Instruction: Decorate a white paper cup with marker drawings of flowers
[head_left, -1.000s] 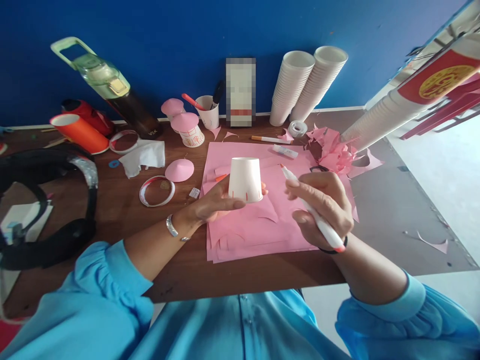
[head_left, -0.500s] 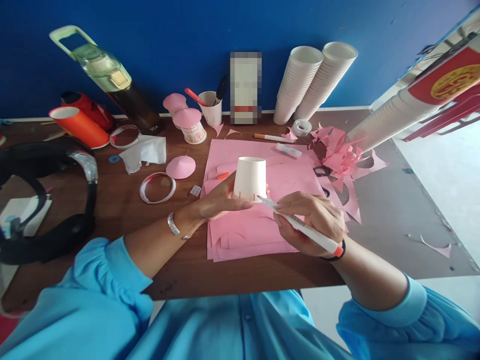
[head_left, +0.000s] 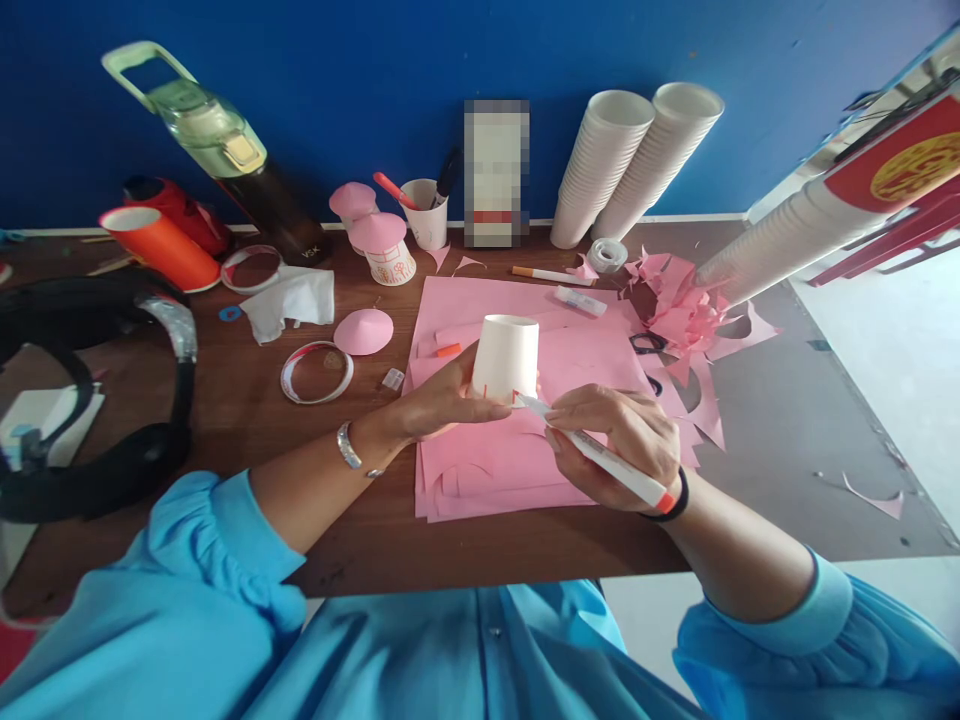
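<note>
My left hand point(head_left: 450, 397) grips a white paper cup point(head_left: 506, 355), held upside down above the pink paper sheets point(head_left: 480, 480). Short orange-red strokes mark the cup near its lower rim. In my right hand point(head_left: 619, 440) is a white marker pen point(head_left: 619, 468) with a red-orange end, its tip at the cup's lower edge. An orange pen cap point(head_left: 448, 350) lies on the sheets, left of the cup. Behind, to the left, stand a decorated cup point(head_left: 392, 263) with a pink cone roof and a similar one partly hidden. A loose pink paper cone point(head_left: 364, 332) rests nearby.
Stacked paper cups point(head_left: 604, 165) stand against the blue wall. Pink scraps point(head_left: 675, 300), black-handled scissors point(head_left: 646, 344) and a glue tube point(head_left: 581, 301) lie to the right. Tape rings point(head_left: 317, 373), a bottle point(head_left: 262, 205) and a black headset-like object point(head_left: 161, 470) occupy the left.
The marker tip has added to the orange-red mark by the cup's lower rim, which now shows an angled stroke. The cup appears slightly further right in view; both hands keep their hold.
</note>
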